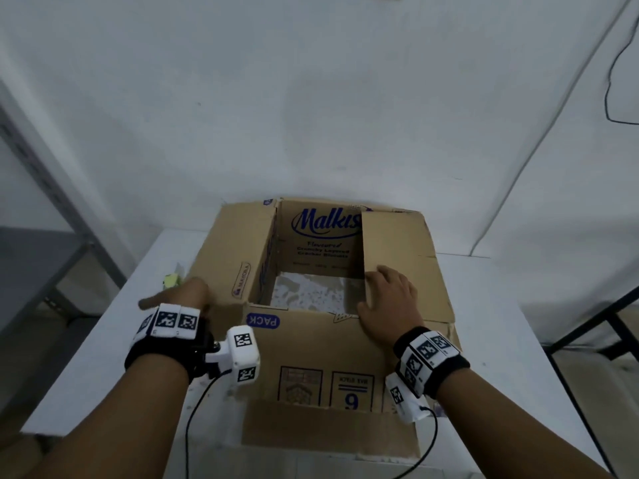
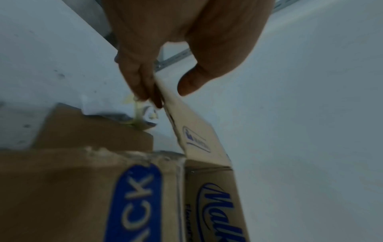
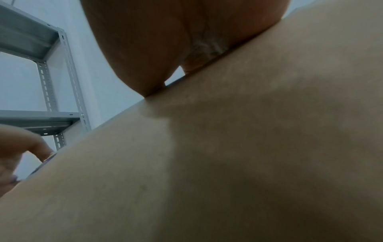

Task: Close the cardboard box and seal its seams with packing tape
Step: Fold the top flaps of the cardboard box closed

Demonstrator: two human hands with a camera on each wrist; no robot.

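Note:
A brown cardboard box (image 1: 311, 357) printed "Malkist" stands on the white table (image 1: 103, 357) with its top partly open. Its right flap (image 1: 408, 243) is folded down, and my right hand (image 1: 387, 299) lies flat on it; in the right wrist view the palm (image 3: 165, 41) presses the cardboard (image 3: 228, 147). The left flap (image 1: 238, 250) stands slanted. My left hand (image 1: 188, 292) is at its outer face. Straight fingers (image 2: 143, 78) lie against the flap (image 2: 196, 131), and the thumb (image 2: 190, 81) sits apart on the other side. The far flap (image 1: 321, 233) stands upright. A pale speckled surface shows inside.
A small yellow-green object (image 1: 173, 280), too blurred to identify, lies on the table left of the box. A grey metal shelf rack (image 1: 41, 202) stands at the left. A black cable (image 1: 612, 81) hangs on the wall at the right, above a black frame (image 1: 605, 323).

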